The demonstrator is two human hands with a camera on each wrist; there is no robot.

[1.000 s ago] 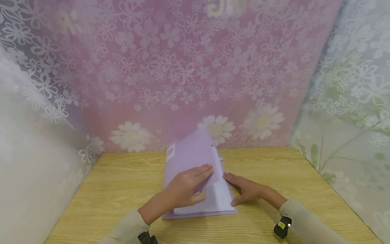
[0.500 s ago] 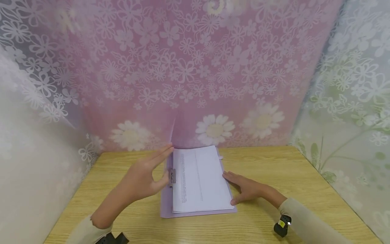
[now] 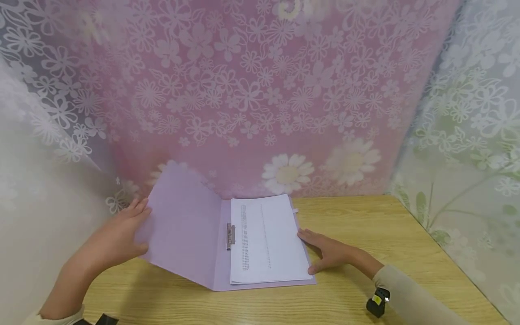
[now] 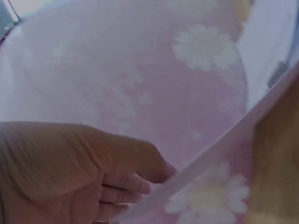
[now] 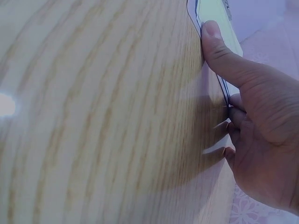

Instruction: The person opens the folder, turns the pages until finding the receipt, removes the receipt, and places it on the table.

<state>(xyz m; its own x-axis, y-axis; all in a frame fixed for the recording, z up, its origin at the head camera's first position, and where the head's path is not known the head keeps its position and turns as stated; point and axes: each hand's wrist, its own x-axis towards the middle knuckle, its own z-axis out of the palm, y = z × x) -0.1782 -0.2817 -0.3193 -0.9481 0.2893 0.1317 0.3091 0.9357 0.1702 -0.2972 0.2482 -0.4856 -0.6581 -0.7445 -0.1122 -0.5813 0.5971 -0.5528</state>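
Note:
A lilac folder (image 3: 221, 271) lies open-spread on the table, its front cover (image 3: 183, 221) tilted up to the left. My left hand (image 3: 107, 237) is at the cover's outer edge, fingers fairly straight, with the fingertips and thumb touching it. In the left wrist view, the thumb (image 4: 145, 158) meets the thin edge of the cover. Printed white paper sheets (image 3: 280, 243) lie in the folder beside a metal clip (image 3: 230, 236). My right hand (image 3: 329, 252) rests along the folder's right edge, with its thumb and fingertips touching the sheets and the edge.
The wooden table (image 3: 353, 216) extends around the folder. Behind it hangs a pink floral curtain (image 3: 252, 113), with pale floral panels on both sides. A small white tab (image 3: 295, 211) sticks out from the folder's right edge.
My left hand has swung the cover from right to left, past upright, uncovering the printed sheets and the clip. The right hand has stayed at the right edge.

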